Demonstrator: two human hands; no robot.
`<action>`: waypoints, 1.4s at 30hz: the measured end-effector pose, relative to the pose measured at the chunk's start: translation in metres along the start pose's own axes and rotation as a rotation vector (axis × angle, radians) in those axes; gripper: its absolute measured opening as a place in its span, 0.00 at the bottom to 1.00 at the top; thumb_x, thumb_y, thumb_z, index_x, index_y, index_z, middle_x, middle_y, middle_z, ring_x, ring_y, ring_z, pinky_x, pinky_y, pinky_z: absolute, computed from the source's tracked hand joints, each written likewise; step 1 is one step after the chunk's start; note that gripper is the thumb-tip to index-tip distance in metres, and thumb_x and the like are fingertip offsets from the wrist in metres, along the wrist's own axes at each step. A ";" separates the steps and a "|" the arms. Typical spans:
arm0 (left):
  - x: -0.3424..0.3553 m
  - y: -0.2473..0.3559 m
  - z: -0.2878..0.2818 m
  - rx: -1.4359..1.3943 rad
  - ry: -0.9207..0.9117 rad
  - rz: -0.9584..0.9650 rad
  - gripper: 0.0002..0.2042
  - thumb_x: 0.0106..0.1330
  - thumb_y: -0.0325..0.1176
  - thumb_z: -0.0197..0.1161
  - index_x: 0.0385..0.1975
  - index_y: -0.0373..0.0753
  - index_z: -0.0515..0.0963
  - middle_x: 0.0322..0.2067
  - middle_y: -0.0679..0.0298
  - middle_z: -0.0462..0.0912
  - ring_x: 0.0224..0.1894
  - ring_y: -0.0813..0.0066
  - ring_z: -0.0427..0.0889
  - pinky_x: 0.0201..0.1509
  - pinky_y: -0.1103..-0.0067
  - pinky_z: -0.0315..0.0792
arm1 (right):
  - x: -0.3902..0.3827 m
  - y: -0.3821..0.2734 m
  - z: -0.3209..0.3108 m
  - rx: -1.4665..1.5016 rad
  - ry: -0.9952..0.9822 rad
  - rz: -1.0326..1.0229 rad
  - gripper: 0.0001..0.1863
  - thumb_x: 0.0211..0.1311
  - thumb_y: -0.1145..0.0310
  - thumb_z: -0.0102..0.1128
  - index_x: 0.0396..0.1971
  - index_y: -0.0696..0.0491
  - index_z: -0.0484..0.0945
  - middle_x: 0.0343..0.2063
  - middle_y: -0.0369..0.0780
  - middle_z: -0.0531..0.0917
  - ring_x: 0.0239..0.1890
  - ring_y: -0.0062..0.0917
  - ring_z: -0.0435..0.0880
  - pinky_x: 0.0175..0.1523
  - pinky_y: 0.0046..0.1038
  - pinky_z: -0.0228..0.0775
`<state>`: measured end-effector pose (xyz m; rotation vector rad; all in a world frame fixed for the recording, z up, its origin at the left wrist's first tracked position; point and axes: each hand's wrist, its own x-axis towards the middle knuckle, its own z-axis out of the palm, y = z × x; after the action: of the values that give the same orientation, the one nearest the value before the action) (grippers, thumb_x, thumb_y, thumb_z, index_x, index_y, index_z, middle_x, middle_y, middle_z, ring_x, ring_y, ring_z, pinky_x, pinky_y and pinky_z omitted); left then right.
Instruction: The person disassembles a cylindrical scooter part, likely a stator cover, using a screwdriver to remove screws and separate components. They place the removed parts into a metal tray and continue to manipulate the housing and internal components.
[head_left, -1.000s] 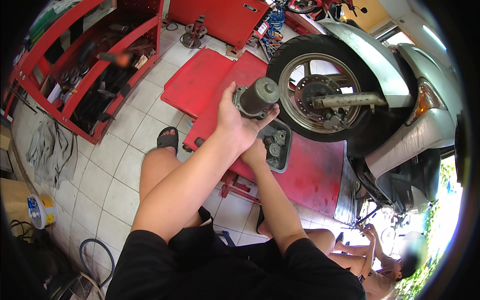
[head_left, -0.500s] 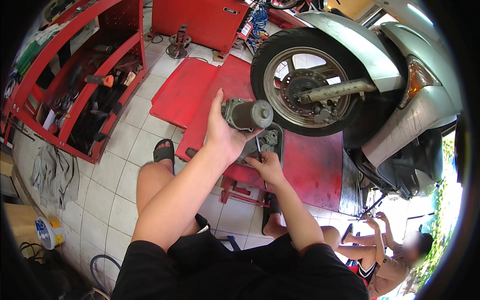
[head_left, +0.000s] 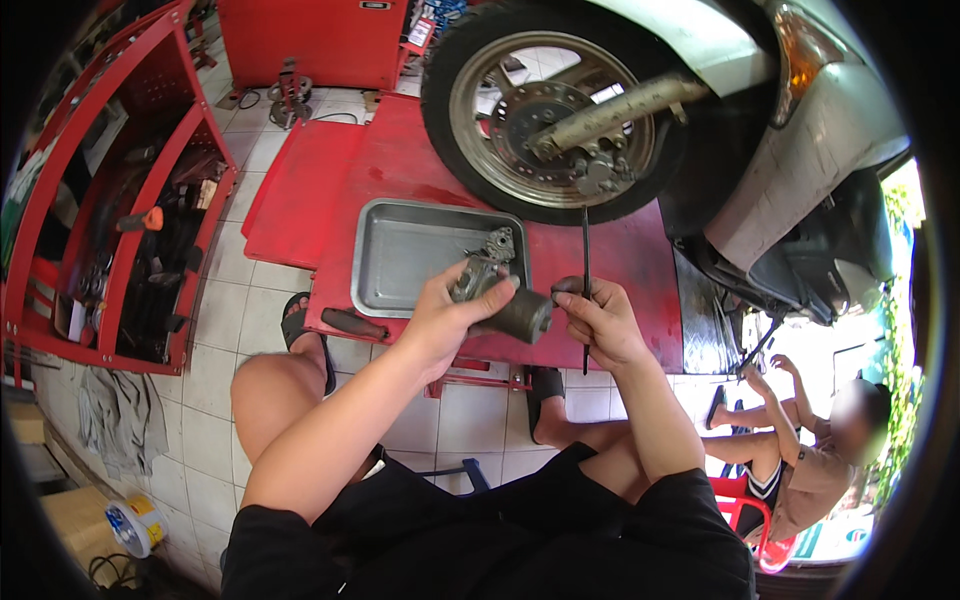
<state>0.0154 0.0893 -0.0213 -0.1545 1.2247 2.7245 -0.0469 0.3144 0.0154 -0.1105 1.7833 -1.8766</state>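
Note:
My left hand point(head_left: 450, 318) is wrapped round a dark grey cylindrical motor point(head_left: 520, 316), its flanged end toward the tray and its round end pointing right. Close beside that round end, my right hand point(head_left: 605, 325) grips a thin dark rod point(head_left: 586, 245) that runs straight away from me. Something small and dark shows at the right fingertips, too unclear to name. Beyond both hands lies a grey metal tray point(head_left: 400, 212) on the red lift platform point(head_left: 625, 255). A cast metal part point(head_left: 500, 242) rests in the tray's right side, partly covered by the motor.
A tool with a dark handle point(head_left: 352, 322) lies at the platform's near edge. Behind the tray stands a scooter's front wheel point(head_left: 455, 130). A red tool rack point(head_left: 150, 215) is at left, a white bucket point(head_left: 135, 525) lower left. Another person point(head_left: 800, 470) sits at right.
The motor has come nearer and lower, its round end now tilted toward my right hand. My right hand has risen out of the tray, holding the rod. My view has shifted, uncovering the tray.

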 end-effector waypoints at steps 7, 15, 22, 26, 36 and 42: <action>-0.009 -0.023 0.015 0.564 -0.076 -0.073 0.27 0.48 0.37 0.81 0.46 0.34 0.77 0.38 0.66 0.81 0.43 0.80 0.78 0.51 0.79 0.72 | -0.020 -0.011 0.001 -0.180 -0.005 -0.056 0.11 0.66 0.71 0.62 0.43 0.62 0.79 0.29 0.32 0.81 0.23 0.08 0.69 0.26 0.14 0.59; -0.008 -0.031 0.022 0.620 -0.185 -0.051 0.42 0.38 0.35 0.86 0.55 0.39 0.68 0.38 0.62 0.80 0.43 0.76 0.80 0.49 0.78 0.74 | -0.032 -0.008 0.010 -0.223 -0.134 -0.219 0.08 0.63 0.80 0.59 0.41 0.63 0.78 0.36 0.37 0.81 0.41 0.16 0.78 0.46 0.22 0.70; -0.007 -0.034 0.022 0.347 -0.225 -0.028 0.40 0.38 0.31 0.85 0.55 0.37 0.68 0.40 0.64 0.80 0.45 0.80 0.79 0.49 0.80 0.73 | -0.032 -0.008 0.004 -0.357 -0.238 -0.414 0.08 0.59 0.81 0.63 0.39 0.63 0.78 0.39 0.46 0.82 0.42 0.32 0.82 0.49 0.30 0.73; -0.006 -0.038 0.014 0.303 -0.242 0.038 0.40 0.37 0.31 0.86 0.53 0.36 0.70 0.42 0.66 0.79 0.46 0.80 0.77 0.50 0.81 0.72 | -0.030 -0.002 0.004 -0.351 -0.356 -0.504 0.08 0.60 0.78 0.63 0.39 0.62 0.79 0.39 0.45 0.83 0.42 0.32 0.83 0.49 0.31 0.73; -0.018 -0.046 0.013 -0.374 -0.250 -0.274 0.43 0.39 0.38 0.85 0.56 0.35 0.65 0.43 0.61 0.76 0.45 0.68 0.82 0.44 0.72 0.80 | -0.031 0.011 0.013 -0.207 -0.394 -0.436 0.16 0.67 0.75 0.57 0.51 0.64 0.71 0.41 0.47 0.81 0.37 0.26 0.82 0.42 0.28 0.75; -0.022 -0.034 0.020 -0.552 -0.258 -0.303 0.34 0.61 0.53 0.66 0.58 0.36 0.63 0.43 0.56 0.77 0.38 0.58 0.83 0.43 0.67 0.79 | -0.029 0.016 0.016 -0.178 -0.378 -0.472 0.18 0.67 0.79 0.55 0.55 0.65 0.71 0.43 0.45 0.79 0.37 0.25 0.83 0.42 0.28 0.77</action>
<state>0.0429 0.1243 -0.0300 -0.0400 0.3333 2.6284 -0.0105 0.3129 0.0113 -0.9590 1.7484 -1.8297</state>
